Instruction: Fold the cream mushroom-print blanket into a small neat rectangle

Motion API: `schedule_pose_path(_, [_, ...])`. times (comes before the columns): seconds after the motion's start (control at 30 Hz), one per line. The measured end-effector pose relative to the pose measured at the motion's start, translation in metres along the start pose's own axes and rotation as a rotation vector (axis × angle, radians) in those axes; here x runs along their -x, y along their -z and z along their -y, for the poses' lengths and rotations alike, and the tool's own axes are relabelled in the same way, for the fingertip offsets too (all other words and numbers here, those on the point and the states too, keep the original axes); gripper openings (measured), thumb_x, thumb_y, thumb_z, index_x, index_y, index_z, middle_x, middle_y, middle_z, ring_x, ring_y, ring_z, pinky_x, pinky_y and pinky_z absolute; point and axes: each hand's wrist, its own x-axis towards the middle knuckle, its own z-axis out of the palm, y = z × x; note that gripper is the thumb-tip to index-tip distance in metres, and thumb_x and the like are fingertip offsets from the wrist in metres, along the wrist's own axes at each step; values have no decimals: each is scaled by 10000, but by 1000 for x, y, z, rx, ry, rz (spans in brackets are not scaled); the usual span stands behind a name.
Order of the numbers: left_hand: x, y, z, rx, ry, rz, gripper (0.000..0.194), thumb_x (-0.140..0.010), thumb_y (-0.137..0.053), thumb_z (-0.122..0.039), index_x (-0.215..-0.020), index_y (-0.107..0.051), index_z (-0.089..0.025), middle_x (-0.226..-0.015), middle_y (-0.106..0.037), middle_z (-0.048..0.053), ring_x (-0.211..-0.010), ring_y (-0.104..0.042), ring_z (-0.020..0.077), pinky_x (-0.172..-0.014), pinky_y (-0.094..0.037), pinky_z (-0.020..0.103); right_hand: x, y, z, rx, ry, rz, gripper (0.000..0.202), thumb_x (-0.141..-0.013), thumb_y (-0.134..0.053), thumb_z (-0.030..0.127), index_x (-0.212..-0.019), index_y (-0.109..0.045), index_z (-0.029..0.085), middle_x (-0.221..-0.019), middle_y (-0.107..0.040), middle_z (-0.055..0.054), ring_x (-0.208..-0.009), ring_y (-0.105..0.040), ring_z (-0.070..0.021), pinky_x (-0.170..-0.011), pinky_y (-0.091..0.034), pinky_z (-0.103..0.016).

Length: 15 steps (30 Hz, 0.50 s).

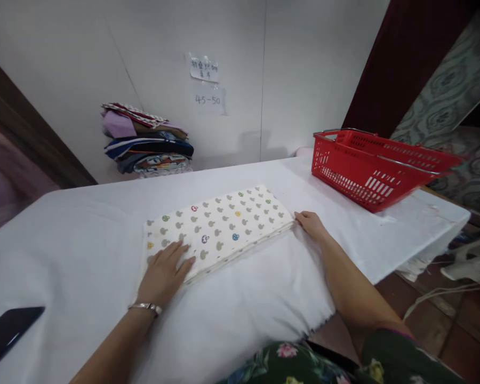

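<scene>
Nearest, a dark phone (pixel 8 333) lies on the white table (pixel 84 240), well left of the folded cloth (pixel 218 226). Left hand (pixel 166 272), bracelet at wrist, rests flat and open on the cloth's near left corner, fingers spread, gripping nothing. Right hand (pixel 310 223) touches the cloth's right end with loosely curled fingertips; whether it pinches the edge, cannot tell. Right of the cloth and farther back, red basket (pixel 376 168). Behind the cloth, against the wall, stacked fabrics (pixel 148 141).
</scene>
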Motion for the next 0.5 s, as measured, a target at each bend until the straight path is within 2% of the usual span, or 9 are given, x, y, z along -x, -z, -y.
schedule_pose_path(0.13, [-1,1,-1,11,13,-6,493,-842,-380,-497,-1158,-576,-172,-1274,-538,100,-1223,-443,258,-1039,-327,447,2,0,2,7,27,40,403,-720,-515,533,-554,-560,169,-472,-462,27,-491,-387,-108,-485,-264,-243])
schedule_pose_path(0.27, [-1,2,-2,17,33,-1,491,-838,-386,-495,-1154,-580,-173,-1279,-533,100,-1225,-443,246,-1042,-326,440,0,-5,0,-15,36,39,303,-670,-573,461,-590,-589,169,-535,-515,21,-535,-425,-113,-507,-293,-236])
schedule_pose_path(0.37, [-1,3,-2,17,47,6,488,-838,-383,-497,-1153,-584,-184,-1280,-532,95,-1218,-450,247,-1039,-331,444,-1,-5,1,-47,24,22,267,-677,-553,427,-625,-589,167,-555,-522,21,-529,-421,-105,-508,-310,-228])
schedule_pose_path(0.5, [-1,3,-1,16,35,10,497,-838,-382,-505,-1153,-586,-178,-1277,-534,104,-1219,-449,261,-1027,-341,454,1,-3,3,-40,-5,7,330,-721,-500,464,-608,-564,161,-501,-471,24,-476,-370,-95,-470,-285,-231])
